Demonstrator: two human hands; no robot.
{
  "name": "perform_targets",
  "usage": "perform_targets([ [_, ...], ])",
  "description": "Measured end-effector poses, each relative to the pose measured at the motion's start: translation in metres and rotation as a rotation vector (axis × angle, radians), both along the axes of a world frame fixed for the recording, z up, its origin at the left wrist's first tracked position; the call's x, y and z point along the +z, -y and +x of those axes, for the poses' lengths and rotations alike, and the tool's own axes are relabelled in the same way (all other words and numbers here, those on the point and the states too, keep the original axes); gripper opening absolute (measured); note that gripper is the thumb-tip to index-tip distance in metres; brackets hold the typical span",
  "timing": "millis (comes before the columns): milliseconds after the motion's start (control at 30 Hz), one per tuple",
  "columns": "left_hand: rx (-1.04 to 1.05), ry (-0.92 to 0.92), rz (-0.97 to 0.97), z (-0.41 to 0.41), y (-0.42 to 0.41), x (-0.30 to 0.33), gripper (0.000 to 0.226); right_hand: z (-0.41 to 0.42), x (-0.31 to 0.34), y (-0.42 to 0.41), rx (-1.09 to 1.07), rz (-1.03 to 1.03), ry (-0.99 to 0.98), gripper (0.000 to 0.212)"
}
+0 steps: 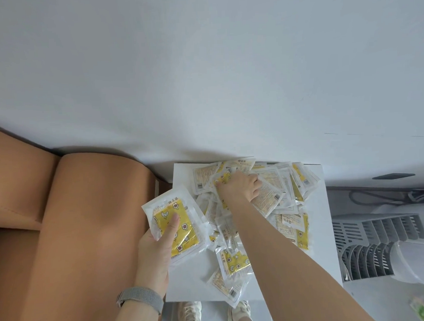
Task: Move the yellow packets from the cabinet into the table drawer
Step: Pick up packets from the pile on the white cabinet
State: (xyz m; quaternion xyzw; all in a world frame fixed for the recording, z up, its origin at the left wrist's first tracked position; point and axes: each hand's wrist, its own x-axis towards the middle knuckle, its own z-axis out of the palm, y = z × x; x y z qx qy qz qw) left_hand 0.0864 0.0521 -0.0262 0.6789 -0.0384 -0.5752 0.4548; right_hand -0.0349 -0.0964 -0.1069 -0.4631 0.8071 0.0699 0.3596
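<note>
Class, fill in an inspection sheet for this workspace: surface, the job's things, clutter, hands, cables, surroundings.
Surface: white top, mostly covered.
Job's things: yellow packets in a loose overlapping pile; a stack held apart at the left.
Clutter: nothing seen.
Hands: left hand grips the stack, thumb on top; right hand reaches into the pile, fingers on a packet.
Cables: dark cable at the right.
Surroundings: tan sofa, white wall, grey slatted unit, shoes below.
</note>
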Motion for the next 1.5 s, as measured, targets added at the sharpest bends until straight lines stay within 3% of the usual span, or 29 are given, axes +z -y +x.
perform_targets([
  [133, 0.006, 0.003, 0.005, 0.000, -0.001, -0.003, 0.036, -0.008, -0.001, 0.012, -0.078, -0.008, 0.157, 0.042],
  [233, 0.012, 0.014, 0.020, -0.003, -0.001, -0.004, 0.034, -0.023, 0.006, 0.017, -0.086, 0.031, 0.247, 0.054],
  [333, -0.016, 0.042, 0.043, -0.006, 0.002, 0.001, 0.041, -0.037, 0.023, 0.021, -0.054, 0.093, 0.312, 0.047],
  [433, -0.043, 0.061, 0.063, -0.009, 0.004, 0.011, 0.050, -0.049, 0.047, 0.020, 0.082, 0.209, 0.305, 0.057],
  [533, -0.076, 0.088, 0.062, -0.009, 0.006, 0.020, 0.045, -0.058, 0.074, 0.014, 0.233, 0.297, 0.232, 0.076],
  [700, -0.147, 0.138, 0.058, -0.011, 0.008, 0.038, 0.046, -0.068, 0.108, 0.008, 0.414, 0.483, 0.136, 0.057],
  [900, -0.216, 0.156, 0.007, -0.026, 0.005, 0.057, 0.045, -0.082, 0.125, 0.003, 0.396, 0.610, 0.098, 0.075],
  [1033, -0.231, 0.142, 0.012, -0.039, 0.004, 0.072, 0.068, -0.101, 0.136, -0.013, 0.376, 0.455, 0.074, 0.065],
  [1233, -0.258, 0.142, 0.020, -0.046, 0.001, 0.073, 0.057, -0.114, 0.112, -0.031, 0.230, 0.191, 0.199, 0.049],
  [1400, -0.241, 0.109, 0.004, -0.052, -0.001, 0.057, 0.065, -0.115, 0.083, -0.038, 0.140, 0.061, 0.291, 0.049],
  [1500, -0.220, 0.115, 0.006, -0.054, -0.001, 0.047, 0.070, -0.119, 0.070, -0.038, 0.223, 0.047, 0.235, 0.053],
])
